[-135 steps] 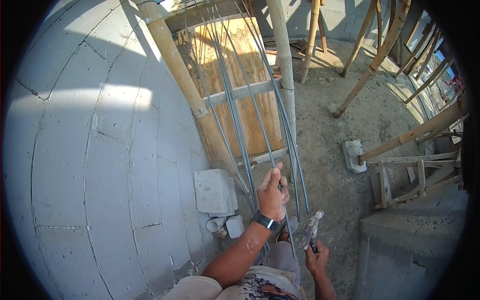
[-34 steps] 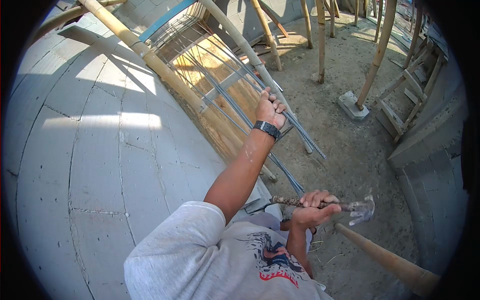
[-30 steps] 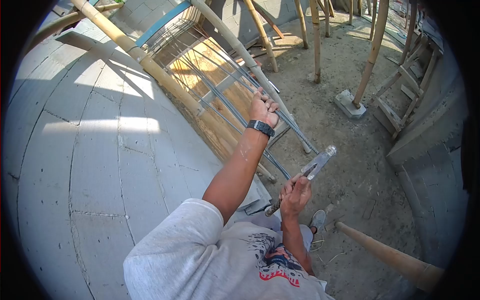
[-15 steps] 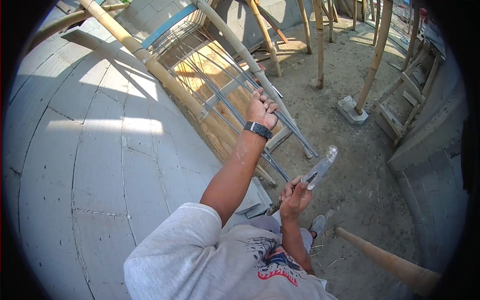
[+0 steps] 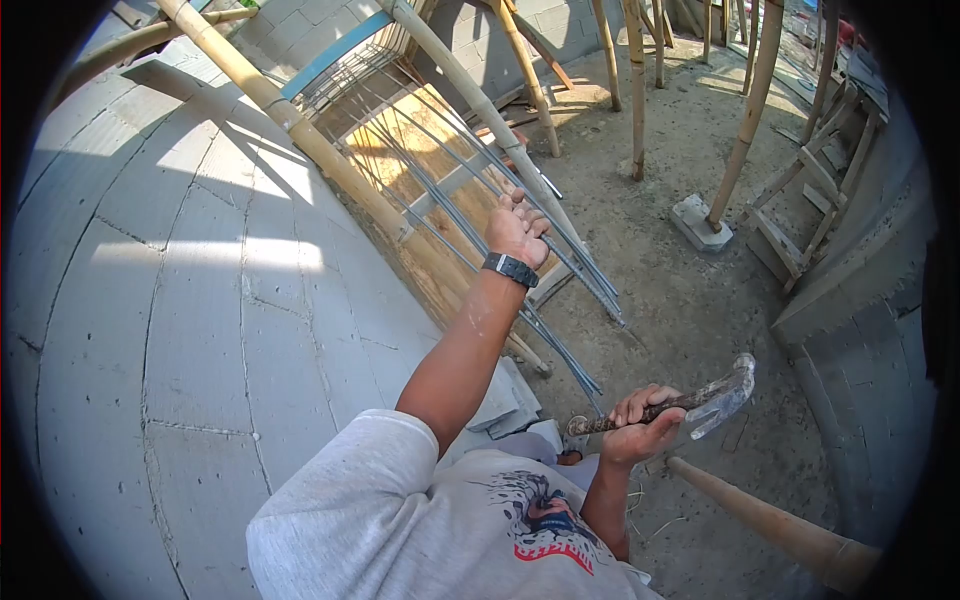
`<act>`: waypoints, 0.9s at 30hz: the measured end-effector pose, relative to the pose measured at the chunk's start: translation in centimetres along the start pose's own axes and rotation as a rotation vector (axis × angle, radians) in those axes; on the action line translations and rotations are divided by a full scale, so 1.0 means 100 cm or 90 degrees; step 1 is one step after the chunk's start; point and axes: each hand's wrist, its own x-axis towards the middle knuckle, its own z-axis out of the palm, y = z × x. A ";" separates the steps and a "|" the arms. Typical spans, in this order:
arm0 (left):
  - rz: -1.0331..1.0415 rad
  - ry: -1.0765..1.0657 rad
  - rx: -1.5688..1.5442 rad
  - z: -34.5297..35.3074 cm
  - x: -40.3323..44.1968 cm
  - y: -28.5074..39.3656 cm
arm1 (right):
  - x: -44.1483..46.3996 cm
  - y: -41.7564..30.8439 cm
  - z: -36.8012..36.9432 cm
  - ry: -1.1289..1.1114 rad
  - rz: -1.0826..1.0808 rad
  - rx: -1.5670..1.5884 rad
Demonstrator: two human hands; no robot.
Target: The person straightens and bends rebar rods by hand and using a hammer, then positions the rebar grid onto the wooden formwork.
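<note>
My left hand (image 5: 518,232), with a dark watch on its wrist, is closed round thin steel rebar rods (image 5: 590,280). Their near ends stick out past my fist towards the lower right. Lower right, my right hand (image 5: 642,428) grips a curved tool (image 5: 728,388) with a rusty dark shaft and a pale, shiny flat part at its far end. I cannot make out its exact kind. The shaft's rounded butt shows left of my fingers. More rebar rods (image 5: 560,345) slant beneath my left forearm, their ends close to the tool's butt.
A grey block wall (image 5: 190,330) runs along the left. Bamboo poles (image 5: 745,120) rise from the concrete floor, one on a pale block (image 5: 703,222). A wooden ladder-like frame (image 5: 805,190) leans at right. Another bamboo pole (image 5: 770,515) slants at lower right.
My right hand has moved right and down, turning the tool so its shaft now lies across my palm. My left hand has dipped slightly left, and the rebar ends have shifted slightly.
</note>
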 end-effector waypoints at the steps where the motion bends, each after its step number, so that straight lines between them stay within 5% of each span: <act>1: -0.005 -0.002 -0.011 0.000 -0.003 0.003 | 0.000 -0.001 -0.003 -0.007 -0.008 -0.015; 9: -0.024 -0.057 -0.027 0.019 -0.006 0.018 | -0.012 0.025 0.039 0.005 -0.192 0.121; 11: -0.057 -0.082 -0.058 0.019 -0.003 0.027 | -0.010 0.062 0.043 -0.160 0.032 -0.180; 14: -0.089 -0.126 -0.081 0.025 -0.005 0.032 | -0.016 0.049 0.044 -0.117 0.072 -0.076; 20: -0.038 -0.099 -0.064 0.035 -0.006 0.034 | -0.005 0.004 0.060 -0.005 -0.273 0.267; 23: -0.076 -0.103 -0.089 0.033 -0.006 0.039 | -0.008 0.052 0.054 -0.210 0.005 -0.195; 27: -0.094 -0.149 -0.104 0.033 -0.003 0.043 | -0.009 0.032 0.052 -0.204 -0.163 -0.123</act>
